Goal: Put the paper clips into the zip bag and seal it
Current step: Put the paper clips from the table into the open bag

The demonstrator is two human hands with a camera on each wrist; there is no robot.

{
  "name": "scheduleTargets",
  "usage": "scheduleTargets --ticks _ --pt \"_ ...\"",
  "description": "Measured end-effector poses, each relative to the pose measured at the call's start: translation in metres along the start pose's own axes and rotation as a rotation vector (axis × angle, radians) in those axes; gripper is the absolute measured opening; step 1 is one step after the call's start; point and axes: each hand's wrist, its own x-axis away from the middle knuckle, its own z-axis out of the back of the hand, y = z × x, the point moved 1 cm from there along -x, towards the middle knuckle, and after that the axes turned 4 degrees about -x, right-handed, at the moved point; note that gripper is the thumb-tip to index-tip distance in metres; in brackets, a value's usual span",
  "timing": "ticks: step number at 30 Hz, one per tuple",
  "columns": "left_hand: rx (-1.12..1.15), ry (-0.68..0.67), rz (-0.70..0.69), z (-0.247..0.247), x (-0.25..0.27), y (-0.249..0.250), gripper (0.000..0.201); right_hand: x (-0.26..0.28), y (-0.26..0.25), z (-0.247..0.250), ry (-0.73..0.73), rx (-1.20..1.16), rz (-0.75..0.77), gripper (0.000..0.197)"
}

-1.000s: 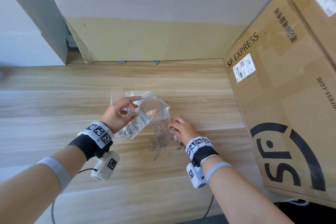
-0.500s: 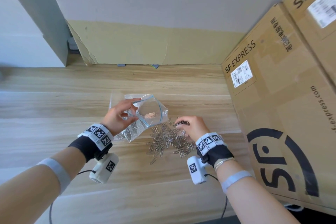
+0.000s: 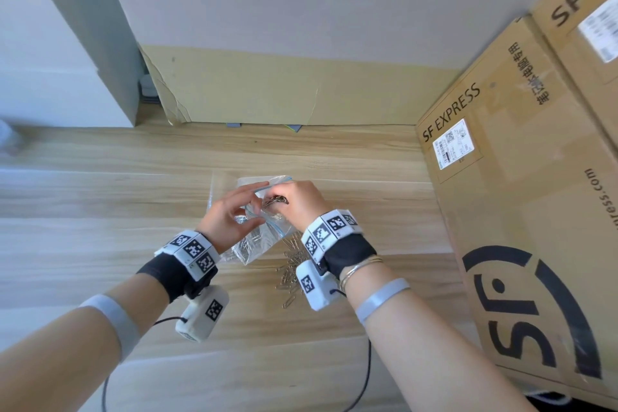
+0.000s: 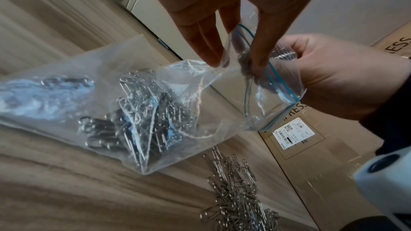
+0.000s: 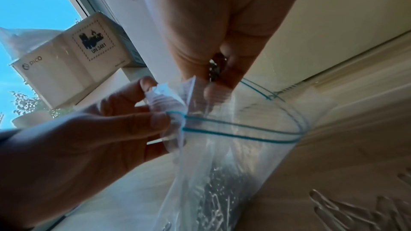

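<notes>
Head view shows the clear plastic zip bag with blue seal lines point(image 3: 257, 237) lifted near the table's middle, the left hand point(image 3: 230, 217) pinching its rim to keep the mouth wide while the right hand point(image 3: 297, 201) grips a bunch of silver wire paper clips point(image 3: 276, 201) above it; more lie on the pale wooden table point(image 3: 100, 211).

Probably an office or storeroom corner: stacked SF Express shipping cartons point(image 3: 521, 204) beside a wooden desktop point(image 3: 100, 217).
</notes>
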Motion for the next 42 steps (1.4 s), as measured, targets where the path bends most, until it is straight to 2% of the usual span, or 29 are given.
scheduleTargets --ticks 4,9,13,17,19,21,25,28,29,31,33,35,37,42 --pt "0.011 0.02 0.022 0.003 0.001 -0.004 0.031 0.008 0.001 0.009 -0.027 -0.066 -0.032 0.023" --pt "0.051 0.046 0.055 0.006 0.004 -0.011 0.032 0.024 0.048 0.031 0.116 -0.171 -0.168 0.016" --pt "0.071 0.05 0.067 0.008 0.006 -0.012 0.041 0.03 0.084 0.01 0.009 -0.027 -0.253 0.024" --pt "0.078 0.054 0.064 0.008 0.005 -0.012 0.043 0.034 0.101 -0.008 0.187 -0.053 -0.323 0.024" --pt "0.089 0.056 0.068 0.009 0.005 -0.013 0.042 0.036 0.109 -0.017 0.117 0.062 -0.385 0.036" --pt "0.091 0.057 0.065 0.009 0.005 -0.014 0.041 0.039 0.111 -0.025 0.036 0.152 -0.41 0.04" --pt "0.089 0.056 0.068 0.007 0.003 -0.013 0.037 0.049 0.102 -0.038 -0.012 0.074 -0.286 0.031" --pt "0.072 0.065 0.075 0.007 0.003 -0.012 0.034 0.055 0.097 -0.039 -0.086 0.065 -0.246 0.033" --pt "0.066 0.071 0.073 0.007 0.004 -0.012 0.034 0.055 0.095 -0.038 -0.107 0.062 -0.246 0.04" --pt "0.054 0.082 0.072 0.009 0.005 -0.011 0.033 0.055 0.089 -0.037 -0.149 0.092 -0.254 0.067" --pt "0.057 0.089 0.071 0.009 0.005 -0.01 0.033 0.056 0.085 -0.041 -0.234 0.275 -0.234 0.093" --pt "0.068 0.084 0.077 0.009 0.005 -0.011 0.034 0.058 0.086 -0.052 -0.294 0.452 -0.146 0.105" --pt "0.074 0.079 0.079 0.008 0.005 -0.013 0.035 0.06 0.09 -0.059 -0.305 0.498 -0.068 0.101" --pt "0.064 0.081 0.088 0.007 0.006 -0.015 0.036 0.063 0.099 -0.058 -0.237 0.254 0.045 0.055"
